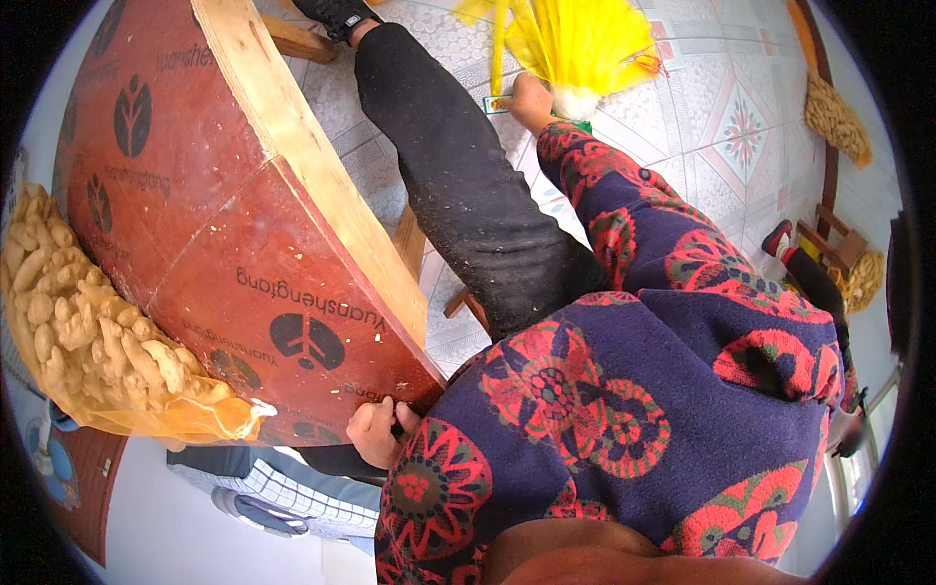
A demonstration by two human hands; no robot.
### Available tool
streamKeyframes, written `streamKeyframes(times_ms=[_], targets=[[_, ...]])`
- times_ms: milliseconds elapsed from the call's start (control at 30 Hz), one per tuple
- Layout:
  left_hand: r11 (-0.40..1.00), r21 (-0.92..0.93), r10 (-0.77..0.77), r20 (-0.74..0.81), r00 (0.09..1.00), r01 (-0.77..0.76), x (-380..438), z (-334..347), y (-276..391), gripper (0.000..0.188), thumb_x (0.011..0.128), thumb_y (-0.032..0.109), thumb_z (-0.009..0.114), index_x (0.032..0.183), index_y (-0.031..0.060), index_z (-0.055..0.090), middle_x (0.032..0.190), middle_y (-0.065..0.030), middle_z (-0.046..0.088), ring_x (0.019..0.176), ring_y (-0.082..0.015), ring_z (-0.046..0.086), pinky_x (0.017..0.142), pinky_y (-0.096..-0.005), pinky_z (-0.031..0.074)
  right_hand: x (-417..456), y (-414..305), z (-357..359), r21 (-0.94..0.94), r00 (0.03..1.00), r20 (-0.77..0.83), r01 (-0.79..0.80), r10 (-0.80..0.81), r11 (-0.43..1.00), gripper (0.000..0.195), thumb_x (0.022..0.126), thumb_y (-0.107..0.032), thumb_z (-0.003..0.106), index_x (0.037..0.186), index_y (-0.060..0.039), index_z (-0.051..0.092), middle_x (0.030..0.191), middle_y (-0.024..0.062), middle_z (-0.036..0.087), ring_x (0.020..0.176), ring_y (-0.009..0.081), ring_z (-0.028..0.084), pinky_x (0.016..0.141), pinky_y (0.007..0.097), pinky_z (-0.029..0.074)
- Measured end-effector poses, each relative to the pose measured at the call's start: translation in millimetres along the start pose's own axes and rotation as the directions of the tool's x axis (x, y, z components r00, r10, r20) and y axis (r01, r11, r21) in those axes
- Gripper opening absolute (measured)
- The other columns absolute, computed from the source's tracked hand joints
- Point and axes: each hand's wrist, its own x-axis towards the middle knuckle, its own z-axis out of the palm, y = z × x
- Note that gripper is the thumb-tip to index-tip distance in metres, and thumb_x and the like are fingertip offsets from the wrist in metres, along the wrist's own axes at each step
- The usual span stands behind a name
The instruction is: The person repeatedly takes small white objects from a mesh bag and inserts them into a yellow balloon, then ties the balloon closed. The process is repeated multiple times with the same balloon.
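My left hand (376, 431), its fingers curled and nothing seen in it, rests at the near corner of a red-brown board table top (212, 241) with a pale wooden edge. Low over the tiled floor, my right hand (530, 101) pinches a small green-and-white tag (497, 104) on a yellow mesh strip. Right beside it lies a fanned bundle of yellow mesh bags (578, 44), gathered at a white end (575, 101). On the table's left side lies an orange net sack of ginger roots (88, 322), with a white tie at its end.
My black-trousered leg (468, 175) stretches beside the table. Wooden stool or table legs (409, 241) show beneath. Another filled net sack (837, 121) is at the far right. Near a small wooden stool (841, 245) there is another person (819, 285). Checked cloth (292, 490) shows past the table.
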Motion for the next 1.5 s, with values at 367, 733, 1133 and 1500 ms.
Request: streamKeyframes(times_ms=[367,733,1133,1500], targets=[[0.994,0.091,-0.060,-0.025,0.998,0.062,-14.7,4.4,1.9,0.022,0.083,0.009,0.069,0.104,0.0053,0.062,0.077,-0.0084,0.056,0.062,-0.0254,0.053,0.056,-0.0370,0.042,4.2,8.8,30.5,0.031,0.956,0.249,-0.167,0.154,0.986,0.042,0.073,-0.040,0.077,0.087,-0.0023,0.066,0.090,0.0230,0.067,0.088,0.0408,0.065,0.076,0.0492,0.052],[0.984,0.142,-0.088,-0.152,0.984,0.110,-30.2,10.0,8.4,0.022,0.082,0.011,0.072,0.101,0.0073,0.063,0.085,-0.0082,0.060,0.070,-0.0258,0.055,0.062,-0.0369,0.046,30.0,-13.6,17.9,0.195,0.953,0.105,-0.299,0.283,0.934,0.029,0.073,-0.021,0.070,0.088,0.0016,0.061,0.087,0.0254,0.066,0.080,0.0427,0.067,0.074,0.0511,0.052],[0.984,0.144,-0.045,-0.360,0.932,0.103,-19.2,16.1,-11.2,0.022,0.071,0.008,0.075,0.093,0.0071,0.069,0.085,-0.0067,0.060,0.065,-0.0231,0.059,0.057,-0.0339,0.050,-37.8,-3.7,34.8,0.080,0.964,0.231,-0.153,0.131,0.985,0.035,0.081,-0.032,0.063,0.088,0.0024,0.065,0.087,0.0268,0.068,0.087,0.0446,0.066,0.080,0.0516,0.052],[0.973,0.152,-0.090,-0.447,0.890,0.175,0.0,48.8,-64.5,0.016,0.078,0.008,0.072,0.093,0.0060,0.064,0.088,-0.0101,0.059,0.072,-0.0291,0.063,0.063,-0.0381,0.052,-53.3,-104.8,-102.5,0.335,0.963,0.126,0.185,-0.239,0.924,0.027,0.088,-0.020,0.069,0.109,-0.0042,0.062,0.079,0.0129,0.066,0.066,0.0245,0.064,0.065,0.0360,0.052]])
